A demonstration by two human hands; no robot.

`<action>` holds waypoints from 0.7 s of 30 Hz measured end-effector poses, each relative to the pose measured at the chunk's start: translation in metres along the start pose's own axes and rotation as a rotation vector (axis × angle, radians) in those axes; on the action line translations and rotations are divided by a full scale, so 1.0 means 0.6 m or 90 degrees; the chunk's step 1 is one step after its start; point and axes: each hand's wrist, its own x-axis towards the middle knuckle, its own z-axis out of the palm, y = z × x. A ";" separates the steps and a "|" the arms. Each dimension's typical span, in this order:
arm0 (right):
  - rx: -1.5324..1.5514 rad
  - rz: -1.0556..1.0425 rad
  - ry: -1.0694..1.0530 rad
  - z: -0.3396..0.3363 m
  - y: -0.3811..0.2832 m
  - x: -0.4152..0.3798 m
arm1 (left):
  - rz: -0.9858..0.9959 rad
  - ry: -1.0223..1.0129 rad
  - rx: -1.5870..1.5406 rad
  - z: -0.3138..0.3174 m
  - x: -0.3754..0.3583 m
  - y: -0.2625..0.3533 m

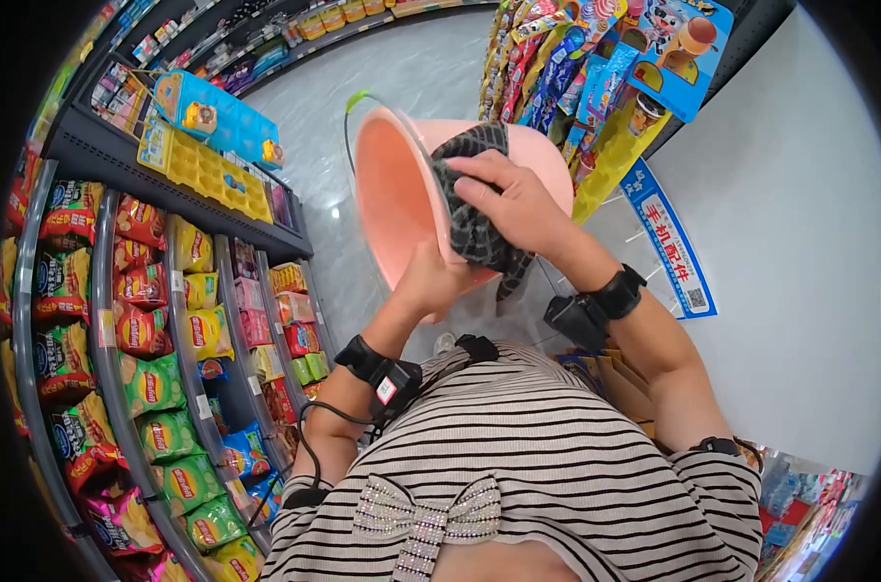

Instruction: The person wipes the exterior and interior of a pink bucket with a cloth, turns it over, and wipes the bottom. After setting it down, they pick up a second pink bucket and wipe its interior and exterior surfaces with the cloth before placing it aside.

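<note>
A pink plastic bucket (538, 155) is held tilted on its side in front of me, its mouth turned to the left. My left hand (431, 276) is closed on the lower part of its rim, with some fingers hidden behind the wall. A dark grey patterned cloth (474, 228) lies over the bucket's outer side near the rim, and its loose end hangs below. My right hand (513, 204) presses this cloth against the bucket, fingers bent over it. The wire handle with a green grip (357, 99) sticks out past the far side of the mouth.
Shelves of bagged snacks (159, 378) stand close on my left, with a blue display tray (222, 121) and a yellow tray (198, 175) beyond. Hanging candy packs (567, 78) are ahead to the right. A white panel (799, 242) with a blue sign (668, 242) stands on my right.
</note>
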 end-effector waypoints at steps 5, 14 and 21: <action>-0.119 -0.075 -0.063 0.016 -0.024 -0.043 | 0.170 0.097 -0.079 -0.006 0.022 -0.031; -0.394 -0.115 0.112 -0.017 0.005 0.011 | 0.034 -0.024 -0.031 0.003 0.019 -0.030; 0.074 0.140 0.365 -0.178 0.035 0.075 | 0.020 -0.020 -0.177 -0.008 0.021 -0.048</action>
